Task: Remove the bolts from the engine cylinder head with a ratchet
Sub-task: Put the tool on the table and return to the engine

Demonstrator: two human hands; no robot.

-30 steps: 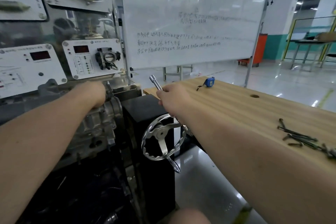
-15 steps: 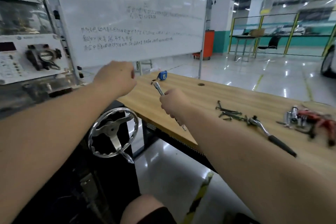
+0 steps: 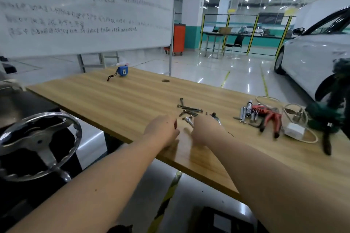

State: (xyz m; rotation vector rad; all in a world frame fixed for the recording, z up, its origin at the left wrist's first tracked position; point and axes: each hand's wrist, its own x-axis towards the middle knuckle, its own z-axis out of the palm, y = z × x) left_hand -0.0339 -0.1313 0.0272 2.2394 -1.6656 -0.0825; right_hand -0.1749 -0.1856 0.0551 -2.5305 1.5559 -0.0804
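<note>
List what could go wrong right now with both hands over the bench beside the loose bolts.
1. The loose bolts lie in an unboxed pile on the wooden bench; a nudge from the right hand or the metal tool it holds might roll some away.
2. The left hand hovers near the bench's front edge, so anything it sets down there may drop to the floor.

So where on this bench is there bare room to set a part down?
The wooden bench is bare between the blue tape measure and the bolt pile, and along the near edge left of the left hand. The right end is crowded around the red-handled pliers and sockets.
</note>
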